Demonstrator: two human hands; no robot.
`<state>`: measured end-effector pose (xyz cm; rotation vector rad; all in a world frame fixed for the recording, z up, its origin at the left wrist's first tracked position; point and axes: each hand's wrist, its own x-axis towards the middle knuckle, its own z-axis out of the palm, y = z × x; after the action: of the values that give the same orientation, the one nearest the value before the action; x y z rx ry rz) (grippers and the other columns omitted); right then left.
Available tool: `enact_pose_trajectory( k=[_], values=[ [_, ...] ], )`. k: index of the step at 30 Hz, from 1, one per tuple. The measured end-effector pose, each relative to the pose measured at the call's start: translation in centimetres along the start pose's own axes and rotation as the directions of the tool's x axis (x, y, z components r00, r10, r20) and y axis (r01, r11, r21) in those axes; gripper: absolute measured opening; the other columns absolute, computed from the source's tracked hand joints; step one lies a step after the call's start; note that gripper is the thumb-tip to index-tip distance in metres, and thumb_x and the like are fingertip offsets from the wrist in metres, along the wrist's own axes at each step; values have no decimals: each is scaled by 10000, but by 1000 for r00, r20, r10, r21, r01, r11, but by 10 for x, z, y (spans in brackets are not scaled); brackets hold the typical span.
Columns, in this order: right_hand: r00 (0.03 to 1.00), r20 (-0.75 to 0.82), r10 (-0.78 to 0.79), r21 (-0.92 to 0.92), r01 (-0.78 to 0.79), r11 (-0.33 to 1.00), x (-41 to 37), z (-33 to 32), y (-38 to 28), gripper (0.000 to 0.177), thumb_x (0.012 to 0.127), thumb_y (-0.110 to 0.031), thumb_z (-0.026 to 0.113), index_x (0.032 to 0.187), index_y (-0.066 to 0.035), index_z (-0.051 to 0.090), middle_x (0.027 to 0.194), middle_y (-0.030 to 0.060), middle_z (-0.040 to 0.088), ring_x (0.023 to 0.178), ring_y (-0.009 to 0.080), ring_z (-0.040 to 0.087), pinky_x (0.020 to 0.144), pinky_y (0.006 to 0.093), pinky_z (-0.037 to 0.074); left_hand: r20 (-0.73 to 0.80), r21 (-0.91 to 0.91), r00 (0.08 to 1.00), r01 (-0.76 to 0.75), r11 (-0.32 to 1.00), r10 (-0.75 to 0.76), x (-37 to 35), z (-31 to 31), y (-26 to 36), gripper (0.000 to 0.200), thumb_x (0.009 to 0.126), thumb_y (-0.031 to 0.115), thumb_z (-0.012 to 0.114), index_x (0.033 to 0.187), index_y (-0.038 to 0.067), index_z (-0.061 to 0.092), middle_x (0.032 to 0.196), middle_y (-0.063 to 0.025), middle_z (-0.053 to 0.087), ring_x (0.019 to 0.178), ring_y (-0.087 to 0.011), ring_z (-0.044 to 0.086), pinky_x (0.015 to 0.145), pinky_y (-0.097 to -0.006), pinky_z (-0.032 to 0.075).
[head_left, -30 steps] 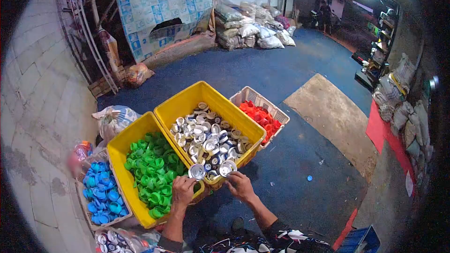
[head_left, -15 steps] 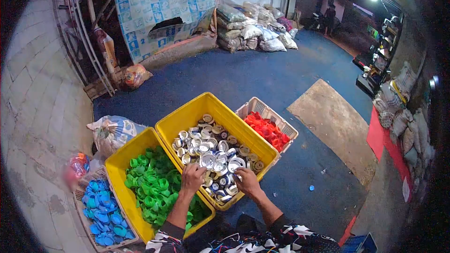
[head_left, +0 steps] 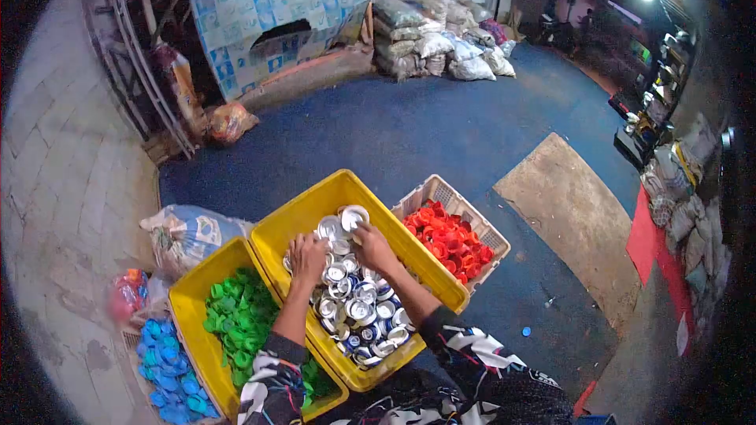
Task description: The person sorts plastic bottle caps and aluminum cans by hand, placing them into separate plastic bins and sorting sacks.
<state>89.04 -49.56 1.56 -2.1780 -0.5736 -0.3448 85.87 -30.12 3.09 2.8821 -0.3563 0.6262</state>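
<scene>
Both of my hands reach into a yellow crate that holds many white lids, some with blue rims. My left hand rests on the lids near the crate's left side, its fingers bent downward; whether it grips one is hidden. Fingers of my right hand are closed on a round white lid near the crate's far part. Another large pale lid lies between the two hands.
Left of it stand a yellow crate of green caps and a basket of blue caps. On the right sits a basket of red caps. Stuffed sacks are piled at the back; a board lies on the floor.
Both hands have moved away from my body, toward the crate's far part, and the left also shifted left. The right hand now holds a lid there. The camera view has shifted slightly.
</scene>
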Motion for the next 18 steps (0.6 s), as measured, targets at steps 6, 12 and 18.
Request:
enact_pose_trajectory(
  k=[6,12,18],
  values=[
    [992,49,117,94,-121,988,-12,6,31,340,739,-159,709,1025,13,644,1135,214,599,1063,375,573,929,413,465,207,25,908,367,930,-364,-36,20,5,570,786,281,695,1304,122,517,1266,-150,494,1197,-345,420,994,-536,294],
    [952,215,220,64,-239,969,-89,27,40,299,755,-140,695,1013,5,650,999,221,629,837,356,636,713,406,508,106,-51,837,543,838,-536,-133,-1,13,188,825,269,651,824,86,691,973,-77,620,996,-297,516,825,-483,359],
    [957,283,66,144,-111,983,-150,55,-12,293,783,-126,691,1033,15,634,949,206,649,769,292,661,654,372,517,-174,-208,744,612,763,-645,-244,-56,42,233,795,245,705,661,73,622,758,-82,591,818,-296,537,732,-441,383]
  ],
)
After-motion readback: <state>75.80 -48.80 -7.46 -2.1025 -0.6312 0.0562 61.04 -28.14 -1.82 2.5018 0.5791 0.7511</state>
